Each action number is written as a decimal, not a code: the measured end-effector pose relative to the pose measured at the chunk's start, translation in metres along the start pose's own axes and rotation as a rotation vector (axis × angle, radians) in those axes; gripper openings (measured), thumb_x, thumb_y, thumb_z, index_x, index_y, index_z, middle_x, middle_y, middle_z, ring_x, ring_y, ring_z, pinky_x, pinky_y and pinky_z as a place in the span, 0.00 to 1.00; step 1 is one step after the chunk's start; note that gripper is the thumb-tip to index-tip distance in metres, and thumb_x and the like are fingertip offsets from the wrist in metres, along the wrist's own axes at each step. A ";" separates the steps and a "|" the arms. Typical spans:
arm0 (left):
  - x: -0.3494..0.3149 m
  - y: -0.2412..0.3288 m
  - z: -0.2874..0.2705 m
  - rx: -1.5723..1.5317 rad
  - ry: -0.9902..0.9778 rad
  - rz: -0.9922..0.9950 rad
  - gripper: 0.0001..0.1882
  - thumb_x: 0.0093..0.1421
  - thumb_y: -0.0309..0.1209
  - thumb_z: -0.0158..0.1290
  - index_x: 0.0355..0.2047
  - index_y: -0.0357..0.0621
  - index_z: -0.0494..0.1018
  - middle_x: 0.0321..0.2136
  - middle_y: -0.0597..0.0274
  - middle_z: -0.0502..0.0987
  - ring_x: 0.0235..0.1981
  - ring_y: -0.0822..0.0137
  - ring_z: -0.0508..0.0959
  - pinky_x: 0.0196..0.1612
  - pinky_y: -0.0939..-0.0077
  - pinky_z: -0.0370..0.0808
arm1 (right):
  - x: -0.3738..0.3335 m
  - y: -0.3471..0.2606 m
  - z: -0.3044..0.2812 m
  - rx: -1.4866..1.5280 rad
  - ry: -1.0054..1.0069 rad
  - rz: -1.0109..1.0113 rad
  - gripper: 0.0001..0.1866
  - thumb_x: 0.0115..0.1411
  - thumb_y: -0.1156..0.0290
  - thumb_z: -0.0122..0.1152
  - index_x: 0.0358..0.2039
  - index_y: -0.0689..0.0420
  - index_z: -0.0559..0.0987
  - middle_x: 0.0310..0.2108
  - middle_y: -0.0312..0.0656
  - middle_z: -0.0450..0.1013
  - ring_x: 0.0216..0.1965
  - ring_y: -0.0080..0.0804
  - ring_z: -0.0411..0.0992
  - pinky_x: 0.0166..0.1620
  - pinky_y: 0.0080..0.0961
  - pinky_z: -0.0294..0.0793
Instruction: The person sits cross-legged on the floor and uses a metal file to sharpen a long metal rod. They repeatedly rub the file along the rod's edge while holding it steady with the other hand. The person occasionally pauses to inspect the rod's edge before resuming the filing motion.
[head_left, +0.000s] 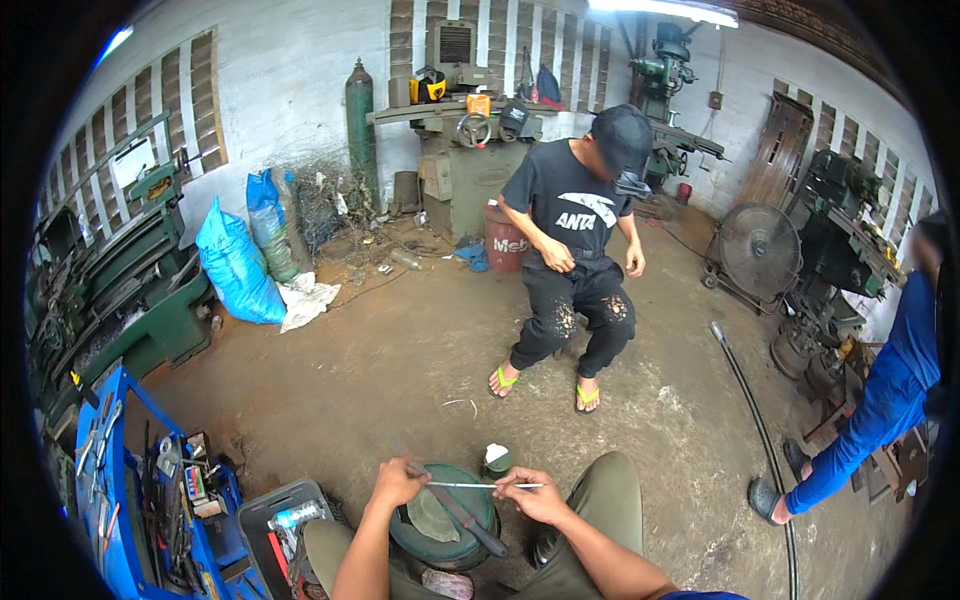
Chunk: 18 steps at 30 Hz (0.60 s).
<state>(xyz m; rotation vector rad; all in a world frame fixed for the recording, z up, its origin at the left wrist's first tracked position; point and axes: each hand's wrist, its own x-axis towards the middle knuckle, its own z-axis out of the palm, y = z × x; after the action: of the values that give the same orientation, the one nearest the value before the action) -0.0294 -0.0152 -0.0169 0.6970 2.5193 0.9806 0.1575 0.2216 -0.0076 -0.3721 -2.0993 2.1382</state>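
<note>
A thin, pale metal rod [462, 486] lies level between my two hands, above a round green drum [440, 555]. My left hand [400, 482] is closed at the rod's left end, its fingertips also close to the blade of a flat file. My right hand [530, 493] pinches the rod toward its other end. Slanting across the drum top below the rod is that file [462, 515], its dark handle pointing toward me. A rounded, dull green-grey piece [433, 515] rests on the drum beneath the file. Just beyond the drum stands a small green can [497, 458] with something white on top.
At my left are a blue tool rack [128, 385] and a dark crate [258, 510] of tools. A person [575, 215] in dark clothes faces me; another person's blue sleeve [905, 330] shows at right. A long dark pipe [755, 415] lies on the floor near a large fan [757, 255].
</note>
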 end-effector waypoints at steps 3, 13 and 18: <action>-0.009 0.006 -0.008 0.082 -0.116 0.034 0.24 0.53 0.34 0.64 0.51 0.46 0.77 0.37 0.49 0.83 0.44 0.49 0.82 0.49 0.60 0.78 | -0.002 0.005 0.004 -0.246 -0.023 -0.106 0.06 0.60 0.75 0.62 0.36 0.62 0.81 0.31 0.39 0.81 0.35 0.25 0.79 0.40 0.27 0.77; -0.013 -0.004 -0.002 0.341 -0.601 0.119 0.36 0.55 0.51 0.62 0.61 0.50 0.70 0.51 0.45 0.78 0.54 0.48 0.77 0.56 0.61 0.72 | -0.004 0.002 0.002 -0.462 -0.095 -0.309 0.09 0.54 0.71 0.67 0.32 0.61 0.77 0.27 0.45 0.79 0.32 0.37 0.80 0.36 0.33 0.76; -0.013 0.001 -0.008 0.308 -0.657 -0.021 0.41 0.56 0.54 0.60 0.65 0.50 0.64 0.57 0.42 0.72 0.59 0.47 0.73 0.60 0.59 0.70 | -0.003 -0.010 0.012 -0.441 -0.090 -0.277 0.09 0.53 0.69 0.67 0.29 0.59 0.77 0.24 0.45 0.77 0.28 0.37 0.79 0.32 0.32 0.75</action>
<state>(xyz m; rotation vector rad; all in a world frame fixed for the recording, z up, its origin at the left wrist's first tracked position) -0.0224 -0.0262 -0.0086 0.8998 2.0835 0.2734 0.1564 0.2091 0.0024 -0.0160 -2.4965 1.5624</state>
